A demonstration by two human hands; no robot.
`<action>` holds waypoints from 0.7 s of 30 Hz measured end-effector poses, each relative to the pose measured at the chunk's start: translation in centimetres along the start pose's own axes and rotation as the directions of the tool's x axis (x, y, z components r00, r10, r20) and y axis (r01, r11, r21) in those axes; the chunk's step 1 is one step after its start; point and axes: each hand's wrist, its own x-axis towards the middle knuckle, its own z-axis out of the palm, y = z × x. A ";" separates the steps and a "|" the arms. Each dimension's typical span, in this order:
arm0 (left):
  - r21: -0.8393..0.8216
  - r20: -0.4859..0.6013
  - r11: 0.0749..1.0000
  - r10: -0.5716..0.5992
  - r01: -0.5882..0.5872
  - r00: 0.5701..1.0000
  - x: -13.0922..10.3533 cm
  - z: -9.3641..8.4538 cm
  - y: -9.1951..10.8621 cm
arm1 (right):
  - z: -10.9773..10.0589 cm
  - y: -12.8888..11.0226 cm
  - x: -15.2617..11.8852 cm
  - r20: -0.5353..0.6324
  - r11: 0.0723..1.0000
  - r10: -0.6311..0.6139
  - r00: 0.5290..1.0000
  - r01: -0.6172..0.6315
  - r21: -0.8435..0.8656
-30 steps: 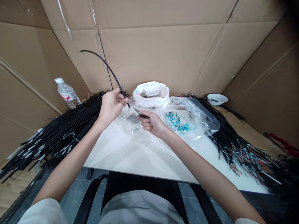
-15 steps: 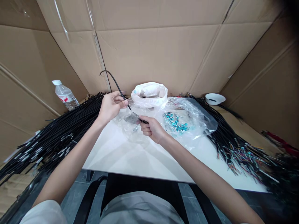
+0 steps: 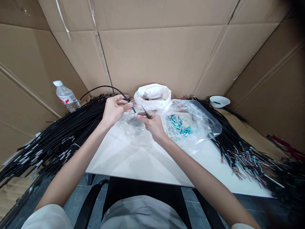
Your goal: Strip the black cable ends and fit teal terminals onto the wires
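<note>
My left hand (image 3: 115,111) pinches a black cable (image 3: 102,86) between thumb and fingers, close to one end. The rest of the cable arches up and away to the left. My right hand (image 3: 154,125) is closed around dark, pointed tweezers (image 3: 145,112), whose tips point up and left. Its thumb and fingertips are at the silvery end of the cable; whether they grip it I cannot tell. Under the hands lies a clear plastic bag (image 3: 143,141) with small metal parts (image 3: 137,131).
Bundles of black cables flank the white table (image 3: 133,165), a left bundle (image 3: 78,127) and a right bundle (image 3: 228,140) with coloured wire ends. A clear bag holds teal parts (image 3: 179,125). Behind stand a white bag (image 3: 152,103), bottle (image 3: 66,97) and white bowl (image 3: 219,101).
The tweezers have swung from the cable's end to point upward, and my right fingers have moved up to that end. The cable's free part has dropped lower to the left.
</note>
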 end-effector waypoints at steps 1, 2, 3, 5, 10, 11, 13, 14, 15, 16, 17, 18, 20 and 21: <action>-0.001 0.004 1.000 0.003 -0.003 1.000 0.0 0.0 -0.1 | 0.1 0.1 0.1 -0.010 0.998 -0.057 0.998 0.057 -0.039; -0.003 0.008 1.000 0.006 -0.006 1.000 0.0 -0.1 -0.2 | 0.2 0.2 0.2 -0.017 0.991 -0.113 0.993 0.112 -0.076; -0.005 0.010 1.000 0.008 -0.008 1.000 0.1 -0.1 -0.3 | 0.3 0.3 0.3 -0.022 0.982 -0.158 0.987 0.155 -0.106; -0.006 0.015 1.000 0.007 -0.007 1.000 0.2 -0.2 -0.5 | 0.2 0.4 0.5 -0.025 0.972 -0.201 0.979 0.196 -0.132; 0.002 0.037 1.000 -0.007 0.007 0.999 0.1 -0.4 -0.8 | -0.1 -0.1 0.9 0.015 0.961 -0.215 0.977 0.214 -0.172; 0.009 0.041 1.000 -0.004 0.004 0.999 0.0 -0.4 -0.9 | -0.2 -0.3 1.0 0.042 0.971 -0.179 0.983 0.184 -0.156; 0.046 0.051 0.999 0.010 -0.013 0.999 -0.2 -0.3 -1.0 | -0.2 -0.7 1.1 0.090 0.989 -0.091 0.992 0.100 -0.104; 0.073 0.057 0.997 0.020 -0.025 0.998 -0.3 -0.3 -1.0 | -0.2 -0.8 1.2 0.105 0.995 -0.053 0.993 0.061 -0.079; 0.099 0.062 0.994 0.032 -0.038 0.998 -0.4 -0.2 -1.0 | -0.1 -0.9 1.3 0.115 0.998 -0.025 0.993 0.032 -0.059; 0.123 0.067 0.991 0.043 -0.051 0.997 -0.5 -0.1 -1.1 | -0.1 -1.0 1.5 0.121 0.999 -0.008 0.993 0.014 -0.046; 0.140 0.071 0.988 0.051 -0.061 0.996 -0.6 -0.1 -1.1 | -0.1 -1.0 1.6 0.125 0.999 -0.001 0.992 0.006 -0.040; 0.145 0.078 0.987 0.054 -0.065 0.996 -0.6 0.0 -1.2 | 0.0 -0.9 1.8 0.130 0.999 0.002 0.992 0.004 -0.043; 0.119 0.093 0.992 0.029 -0.040 0.995 -0.6 0.0 -1.2 | -0.1 -0.8 2.2 0.143 0.998 0.001 0.990 0.008 -0.065; 0.091 0.101 0.996 0.004 -0.013 0.995 -0.6 0.0 -1.2 | -0.3 -0.7 2.5 0.155 0.997 0.003 0.988 0.009 -0.078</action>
